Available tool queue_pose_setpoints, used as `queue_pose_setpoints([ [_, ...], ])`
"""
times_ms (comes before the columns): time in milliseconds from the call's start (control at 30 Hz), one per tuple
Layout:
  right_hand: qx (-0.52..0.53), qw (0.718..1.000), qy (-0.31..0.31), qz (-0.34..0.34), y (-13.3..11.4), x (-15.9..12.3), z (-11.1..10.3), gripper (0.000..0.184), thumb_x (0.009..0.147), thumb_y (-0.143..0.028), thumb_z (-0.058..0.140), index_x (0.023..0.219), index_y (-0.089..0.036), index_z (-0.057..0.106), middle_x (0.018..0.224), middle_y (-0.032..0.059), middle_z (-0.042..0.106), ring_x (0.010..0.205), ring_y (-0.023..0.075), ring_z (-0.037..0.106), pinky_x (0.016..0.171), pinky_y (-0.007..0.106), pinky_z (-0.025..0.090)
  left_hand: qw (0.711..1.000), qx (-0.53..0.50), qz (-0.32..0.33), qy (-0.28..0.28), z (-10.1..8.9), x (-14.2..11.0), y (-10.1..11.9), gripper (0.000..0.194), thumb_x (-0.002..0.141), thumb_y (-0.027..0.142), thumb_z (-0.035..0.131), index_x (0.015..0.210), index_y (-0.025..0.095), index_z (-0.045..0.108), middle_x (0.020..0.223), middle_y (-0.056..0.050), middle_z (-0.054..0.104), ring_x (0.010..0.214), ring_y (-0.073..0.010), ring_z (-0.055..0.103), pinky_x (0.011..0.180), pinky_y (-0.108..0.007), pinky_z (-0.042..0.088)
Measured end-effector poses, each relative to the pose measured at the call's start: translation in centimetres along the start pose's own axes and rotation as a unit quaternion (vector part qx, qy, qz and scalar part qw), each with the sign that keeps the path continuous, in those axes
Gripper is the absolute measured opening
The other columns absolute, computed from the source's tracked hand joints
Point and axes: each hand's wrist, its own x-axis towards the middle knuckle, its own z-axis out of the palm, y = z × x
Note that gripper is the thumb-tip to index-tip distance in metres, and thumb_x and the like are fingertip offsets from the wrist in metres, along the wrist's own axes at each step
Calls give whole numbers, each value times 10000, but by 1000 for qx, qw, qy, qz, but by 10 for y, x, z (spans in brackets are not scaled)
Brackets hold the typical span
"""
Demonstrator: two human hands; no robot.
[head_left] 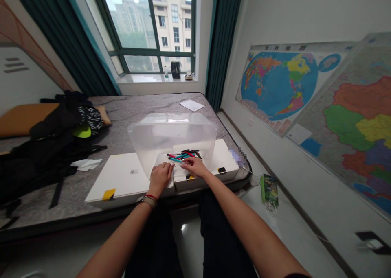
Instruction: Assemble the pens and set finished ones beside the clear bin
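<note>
A clear plastic bin (pixel 171 137) stands on white flat boxes (pixel 122 178) at the near edge of a grey mattress. Several coloured pens (pixel 183 154) lie in a pile in front of the bin, partly inside its open side. My right hand (pixel 194 166) rests at the pile with fingertips pinched on a pen. My left hand (pixel 160 176) lies just left of it on the white box, fingers curled, touching the bin's lower edge; a watch and red band sit on that wrist.
Black bags and clothing (pixel 45 143) cover the mattress's left side, beside an orange cushion (pixel 21 119). A white sheet (pixel 192 104) lies at the far right. Maps (pixel 281 82) hang on the right wall. A green packet (pixel 269 188) lies on the floor.
</note>
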Motion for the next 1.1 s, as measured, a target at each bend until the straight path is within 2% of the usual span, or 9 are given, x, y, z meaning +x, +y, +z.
queue_pose_setpoints([
  [100,-97,995,-17,-33,0,-1,2,268,736,-415,755,890,-195,755,751,4,690,619,116,562,603,228,431,1000,-2,8,3,2,0,-1,390,1009,387,314,834,192,604,811,-69,620,800,-208,564,723,-323,325],
  [167,-102,994,-21,-40,0,-1,3,212,780,-391,711,848,-194,754,746,11,704,621,121,574,608,231,437,1000,-4,20,1,3,0,-2,384,1010,387,317,829,194,596,813,-65,620,805,-207,567,724,-321,328],
  [333,62,997,39,20,1,1,1,265,766,-419,693,845,-166,691,691,19,689,531,119,593,535,237,476,1000,6,9,8,4,-1,-3,375,1011,374,318,834,191,593,816,-68,625,792,-203,572,712,-317,331],
  [467,202,970,126,50,0,4,-3,302,708,-393,729,888,-179,615,733,26,709,596,138,659,526,227,509,1000,14,-7,16,6,-2,-4,381,1017,374,296,855,191,588,820,-65,630,760,-197,570,691,-313,333],
  [700,220,962,151,64,1,6,-1,242,725,-316,698,889,-186,575,799,42,739,654,144,687,533,217,531,1000,-7,-16,15,6,-2,-4,370,1015,398,298,910,198,591,837,-68,644,756,-200,589,679,-305,356],
  [833,99,977,164,92,-10,16,0,136,778,-264,637,880,-181,600,763,31,727,537,124,622,475,215,479,999,-31,-19,10,6,-1,-5,350,1011,404,311,951,201,590,856,-69,655,779,-199,603,691,-297,376],
  [933,-99,980,167,37,-28,32,-3,80,793,-225,640,854,-181,665,762,24,714,628,142,634,628,258,512,999,-41,-18,8,6,-1,-5,347,1012,407,315,950,200,586,869,-67,660,791,-193,606,700,-293,381],
  [1033,-291,945,146,-34,-49,49,-8,75,811,-202,648,842,-193,716,839,41,703,808,171,642,815,284,480,999,-40,-17,12,6,-2,-5,356,1014,412,308,939,200,584,863,-64,656,791,-192,602,706,-297,379],
  [1100,-377,917,127,-43,-58,58,-12,106,848,-213,630,870,-196,732,909,68,689,847,186,629,834,291,458,999,-36,-14,16,7,-2,-6,363,1015,412,304,926,198,583,852,-66,650,790,-195,597,707,-302,377],
])
